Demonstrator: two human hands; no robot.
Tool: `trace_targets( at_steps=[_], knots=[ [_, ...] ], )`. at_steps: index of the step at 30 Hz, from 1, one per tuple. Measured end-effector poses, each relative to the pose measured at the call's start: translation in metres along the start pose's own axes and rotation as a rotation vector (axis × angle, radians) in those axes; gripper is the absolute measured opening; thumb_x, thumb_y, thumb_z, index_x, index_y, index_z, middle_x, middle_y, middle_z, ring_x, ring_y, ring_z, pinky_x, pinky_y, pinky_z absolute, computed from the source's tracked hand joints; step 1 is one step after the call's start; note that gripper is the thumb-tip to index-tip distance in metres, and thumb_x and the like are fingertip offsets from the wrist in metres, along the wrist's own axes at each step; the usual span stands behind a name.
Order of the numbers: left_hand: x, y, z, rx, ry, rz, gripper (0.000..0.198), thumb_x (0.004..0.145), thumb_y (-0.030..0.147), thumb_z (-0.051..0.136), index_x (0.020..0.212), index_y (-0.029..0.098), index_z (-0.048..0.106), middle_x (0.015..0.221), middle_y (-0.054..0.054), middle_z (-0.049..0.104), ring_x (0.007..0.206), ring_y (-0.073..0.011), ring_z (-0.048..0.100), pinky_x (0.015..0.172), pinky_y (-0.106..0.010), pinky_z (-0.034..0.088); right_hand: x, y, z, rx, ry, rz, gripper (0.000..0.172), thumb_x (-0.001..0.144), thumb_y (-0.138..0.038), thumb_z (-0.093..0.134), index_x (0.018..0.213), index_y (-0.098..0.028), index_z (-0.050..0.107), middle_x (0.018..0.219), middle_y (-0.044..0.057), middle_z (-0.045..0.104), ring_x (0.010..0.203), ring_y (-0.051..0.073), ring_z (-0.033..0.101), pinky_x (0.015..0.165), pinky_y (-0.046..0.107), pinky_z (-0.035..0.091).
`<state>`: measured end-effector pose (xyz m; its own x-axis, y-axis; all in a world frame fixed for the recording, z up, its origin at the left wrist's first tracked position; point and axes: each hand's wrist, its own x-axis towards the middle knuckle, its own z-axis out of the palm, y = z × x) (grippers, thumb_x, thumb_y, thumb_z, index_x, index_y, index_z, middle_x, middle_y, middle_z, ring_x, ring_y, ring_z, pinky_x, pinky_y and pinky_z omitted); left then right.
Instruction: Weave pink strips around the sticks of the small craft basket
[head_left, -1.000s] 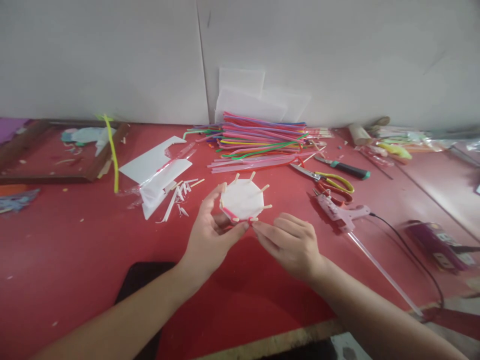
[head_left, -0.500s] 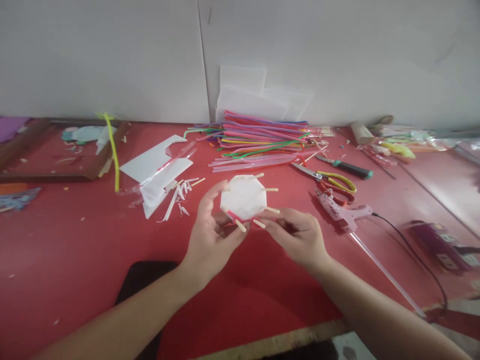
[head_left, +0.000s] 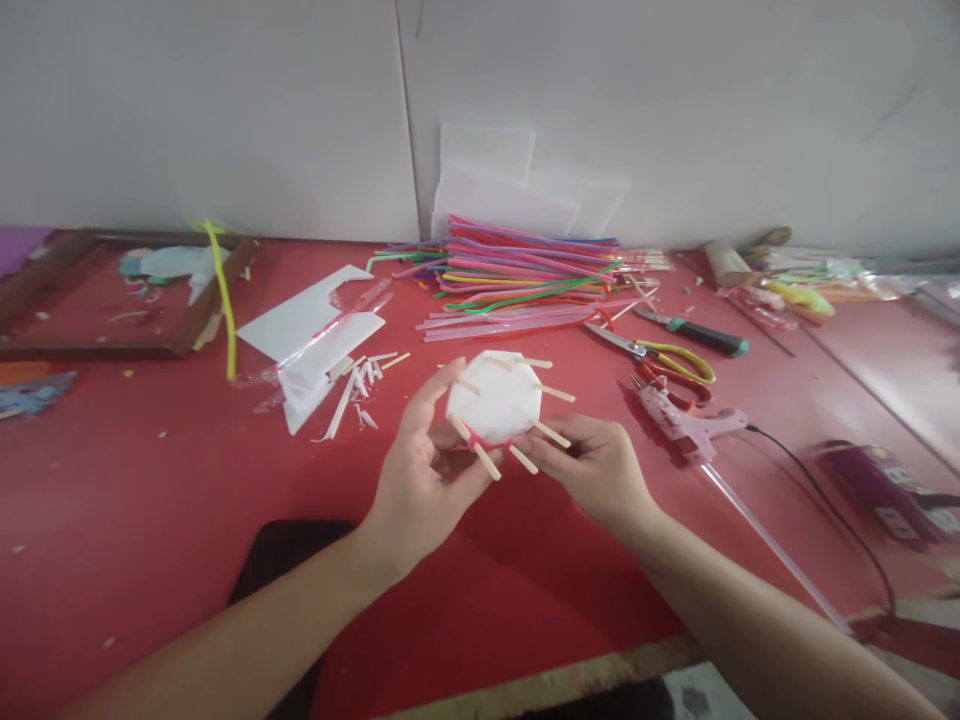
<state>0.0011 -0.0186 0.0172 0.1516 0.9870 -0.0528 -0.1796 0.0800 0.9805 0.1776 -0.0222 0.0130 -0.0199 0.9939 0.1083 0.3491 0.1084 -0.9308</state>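
Note:
A white octagonal piece (head_left: 495, 398) with several short wooden sticks poking out of its edges and a pink strip along its lower rim is held up over the red table (head_left: 150, 500). My left hand (head_left: 424, 475) grips its left and lower edge, thumb and fingers curled round it. My right hand (head_left: 600, 470) pinches its lower right side near two of the sticks.
A pile of coloured straws (head_left: 525, 275) lies behind. To the right lie yellow-handled scissors (head_left: 667, 360), a green-handled knife (head_left: 697, 335) and a pink glue gun (head_left: 686, 420) with its cord. White sheet offcuts (head_left: 315, 340) sit left, a wooden tray (head_left: 112, 300) far left, a dark phone (head_left: 285, 570) near me.
Both hands have tilted and turned the octagonal piece, raising it slightly; its sticks now point more toward me and to the right.

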Motion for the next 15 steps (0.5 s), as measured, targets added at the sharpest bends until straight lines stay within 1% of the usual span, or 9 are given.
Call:
trace_targets(
  at_steps=[3,8,12,15],
  knots=[
    [0.0,0.0,-0.0001,0.013,-0.009,-0.015,0.082,0.073,0.02,0.078,0.143,0.031,0.037,0.085,-0.001,0.075,0.081,-0.0235,0.074,0.078,-0.037,0.062,0.0006,-0.0015,0.0007,-0.001,-0.004,0.029,0.029,0.08,-0.036,0.069,0.058,-0.017,0.065,0.048,-0.005,0.042,0.046,0.007,0.032,0.043,0.021,0.026],
    [0.0001,0.0001,0.0003,0.005,-0.033,-0.03,0.083,0.074,0.017,0.077,0.145,0.029,0.036,0.083,-0.001,0.074,0.085,-0.023,0.074,0.076,-0.032,0.061,0.0003,-0.0008,0.0015,0.004,-0.013,0.079,0.035,0.08,-0.038,0.068,0.054,-0.017,0.056,0.049,-0.006,0.034,0.048,0.007,0.028,0.044,0.022,0.022],
    [0.0018,-0.0007,0.0013,-0.016,-0.023,-0.02,0.081,0.073,0.018,0.077,0.143,0.027,0.036,0.068,0.004,0.068,0.081,-0.0221,0.073,0.076,-0.032,0.062,-0.0012,-0.002,0.0016,-0.024,-0.004,0.104,0.033,0.08,-0.037,0.066,0.056,-0.016,0.056,0.049,-0.007,0.032,0.048,0.006,0.027,0.044,0.022,0.021],
    [0.003,-0.0019,0.0018,-0.032,-0.028,-0.01,0.077,0.075,0.018,0.076,0.141,0.029,0.037,0.066,0.006,0.066,0.078,-0.0195,0.073,0.073,-0.029,0.061,-0.0021,-0.0038,0.0022,-0.052,0.011,0.091,0.03,0.08,-0.036,0.065,0.059,-0.016,0.059,0.05,-0.006,0.033,0.048,0.006,0.028,0.045,0.021,0.022]
  ],
)
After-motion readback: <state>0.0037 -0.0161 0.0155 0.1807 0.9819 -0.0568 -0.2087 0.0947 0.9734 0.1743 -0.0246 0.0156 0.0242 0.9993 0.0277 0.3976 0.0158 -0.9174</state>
